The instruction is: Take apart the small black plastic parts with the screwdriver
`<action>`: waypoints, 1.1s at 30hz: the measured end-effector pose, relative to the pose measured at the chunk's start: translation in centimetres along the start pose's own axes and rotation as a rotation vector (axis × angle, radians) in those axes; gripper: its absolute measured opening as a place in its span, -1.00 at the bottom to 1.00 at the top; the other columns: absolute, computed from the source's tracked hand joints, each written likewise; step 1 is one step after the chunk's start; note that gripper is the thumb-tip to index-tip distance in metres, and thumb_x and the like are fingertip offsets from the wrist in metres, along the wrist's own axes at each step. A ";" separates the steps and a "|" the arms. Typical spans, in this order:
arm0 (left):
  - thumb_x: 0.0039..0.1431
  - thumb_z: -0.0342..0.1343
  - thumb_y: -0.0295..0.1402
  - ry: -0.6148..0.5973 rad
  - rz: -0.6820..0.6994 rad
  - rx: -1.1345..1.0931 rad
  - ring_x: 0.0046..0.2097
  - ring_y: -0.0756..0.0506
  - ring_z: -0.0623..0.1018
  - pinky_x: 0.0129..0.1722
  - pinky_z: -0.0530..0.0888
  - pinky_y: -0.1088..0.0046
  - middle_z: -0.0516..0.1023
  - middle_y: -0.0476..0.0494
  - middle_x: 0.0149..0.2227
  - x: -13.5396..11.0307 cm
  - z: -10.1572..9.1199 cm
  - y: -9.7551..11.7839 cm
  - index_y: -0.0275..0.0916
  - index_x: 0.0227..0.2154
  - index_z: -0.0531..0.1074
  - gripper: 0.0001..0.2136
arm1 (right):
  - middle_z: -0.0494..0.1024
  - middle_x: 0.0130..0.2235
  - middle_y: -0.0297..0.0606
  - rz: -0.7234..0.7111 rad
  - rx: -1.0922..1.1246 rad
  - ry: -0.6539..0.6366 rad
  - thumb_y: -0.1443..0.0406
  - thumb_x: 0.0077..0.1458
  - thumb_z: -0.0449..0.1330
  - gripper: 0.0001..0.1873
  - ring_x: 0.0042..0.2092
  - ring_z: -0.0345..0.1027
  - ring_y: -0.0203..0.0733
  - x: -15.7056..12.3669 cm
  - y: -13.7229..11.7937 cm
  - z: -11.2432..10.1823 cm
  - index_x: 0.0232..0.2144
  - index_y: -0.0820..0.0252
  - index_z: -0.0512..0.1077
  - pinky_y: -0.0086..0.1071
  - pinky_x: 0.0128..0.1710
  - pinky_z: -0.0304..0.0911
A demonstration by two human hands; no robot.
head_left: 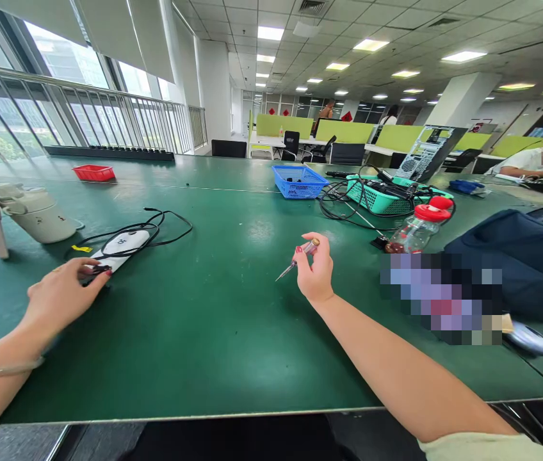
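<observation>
A person works at a green table (194, 358), forearms reaching in from the two lower corners, both hands low over the top. The left hand (64, 291), palm down and bent at the wrist, stretches forward on the left, its thumb and fingers pinched on a small dark piece (93, 271) largely hidden by the grip. A pale bracelet (5, 370) circles that wrist. The right hand (316, 266) is raised near the table's middle, fingers curled and the thumb pressed in, clamped on a screwdriver (285, 271). A light sleeve (478, 447) shows on the right arm.

The screwdriver slants down toward the left, its brownish handle end showing above the fingers and its thin metal shaft bare below them; whether the tip touches the table cannot be told. The dark piece sits at the near end of a slim white device (127, 242), which lies on the table at left, just beyond the left hand. The device bears a dark handwritten mark, too small to read surely. A black cable (182, 221) loops loosely over and around it, with a yellow tag (82, 249) beside it. A cream jug (41, 214) stands farther left.
</observation>
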State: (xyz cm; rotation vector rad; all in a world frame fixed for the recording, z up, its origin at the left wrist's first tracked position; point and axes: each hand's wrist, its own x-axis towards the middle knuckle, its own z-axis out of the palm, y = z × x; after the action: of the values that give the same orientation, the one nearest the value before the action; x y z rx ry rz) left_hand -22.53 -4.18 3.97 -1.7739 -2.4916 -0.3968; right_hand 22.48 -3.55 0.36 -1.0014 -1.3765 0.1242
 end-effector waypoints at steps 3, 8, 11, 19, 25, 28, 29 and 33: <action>0.09 0.00 -0.01 0.141 -0.039 -0.199 0.00 -0.30 0.56 0.03 0.47 0.10 0.60 -0.27 -0.07 -0.2 -0.6 -0.4 -0.25 -0.04 0.43 -0.50 | 0.45 -0.43 -0.41 0.006 -0.009 -0.003 0.28 0.18 0.10 -0.78 -0.45 0.40 -0.23 0.0 0.0 0.0 -0.09 0.08 0.26 -0.29 -0.35 0.35; 0.05 0.06 -0.05 0.141 -0.135 -0.426 -0.14 -0.17 0.60 -0.13 0.52 0.33 0.64 -0.15 -0.15 -1.1 -2.1 -1.1 -0.20 0.01 0.41 -0.50 | 0.44 -0.45 -0.43 -0.004 -0.012 -0.018 0.28 0.19 0.09 -0.78 -0.44 0.41 -0.22 -0.1 -0.1 -0.1 -0.09 0.07 0.25 -0.27 -0.34 0.35; 0.02 0.07 -0.02 0.060 -0.115 -0.475 -0.18 -0.15 0.59 -0.28 0.51 0.42 0.65 -0.09 -0.23 -1.0 -2.1 -2.4 -0.14 0.04 0.41 -0.47 | 0.44 -0.45 -0.42 -0.006 -0.019 -0.026 0.27 0.19 0.09 -0.78 -0.43 0.41 -0.22 -0.1 -0.2 -0.1 -0.10 0.07 0.24 -0.27 -0.34 0.35; -0.14 0.15 0.15 -0.096 0.055 -0.570 -0.02 -0.15 0.60 0.05 0.51 0.37 0.62 -0.10 0.02 -0.2 -1.2 -4.9 -0.12 -0.02 0.43 -0.36 | 0.42 -0.42 -0.41 0.001 -0.033 -0.045 0.27 0.19 0.09 -0.78 -0.42 0.40 -0.23 0.0 -0.1 -0.2 -0.09 0.07 0.25 -0.28 -0.34 0.35; -0.16 0.10 0.15 -0.128 0.178 -0.389 0.13 -0.23 0.53 0.22 0.39 0.25 0.59 -0.11 0.10 0.0 -1.4 -4.4 -0.15 -0.07 0.51 -0.37 | 0.41 -0.42 -0.41 0.004 -0.022 -0.057 0.28 0.19 0.08 -0.78 -0.44 0.39 -0.24 0.0 -0.2 -0.2 -0.09 0.07 0.24 -0.29 -0.37 0.34; -0.12 0.04 0.09 -0.086 0.199 -0.311 0.17 -0.23 0.50 0.27 0.33 0.24 0.59 -0.08 0.10 0.3 -1.1 -4.7 -0.12 -0.04 0.53 -0.39 | 0.41 -0.41 -0.40 0.003 -0.024 -0.051 0.28 0.19 0.09 -0.78 -0.43 0.39 -0.24 0.0 -0.2 -0.2 -0.09 0.07 0.25 -0.28 -0.36 0.35; -0.10 0.03 0.07 -0.073 0.208 -0.290 0.17 -0.23 0.50 0.27 0.32 0.24 0.59 -0.07 0.11 0.4 -1.0 -4.9 -0.10 -0.03 0.53 -0.41 | 0.42 -0.41 -0.40 0.003 -0.024 -0.050 0.28 0.19 0.10 -0.78 -0.43 0.39 -0.24 0.0 -0.2 -0.2 -0.09 0.06 0.25 -0.28 -0.35 0.35; -0.07 -0.02 0.04 -0.089 0.228 -0.247 0.20 -0.23 0.48 0.30 0.26 0.23 0.54 -0.13 0.17 0.5 -0.9 -5.1 -0.15 0.03 0.51 -0.37 | 0.41 -0.43 -0.42 0.002 -0.015 -0.060 0.28 0.20 0.09 -0.78 -0.44 0.38 -0.23 -0.1 -0.1 -0.2 -0.08 0.07 0.24 -0.27 -0.35 0.35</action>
State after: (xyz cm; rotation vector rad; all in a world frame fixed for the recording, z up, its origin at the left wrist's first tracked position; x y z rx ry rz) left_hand -27.59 -5.53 4.01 -2.1847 -2.3444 -0.6456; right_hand 22.61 -3.76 0.42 -1.0184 -1.4330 0.1465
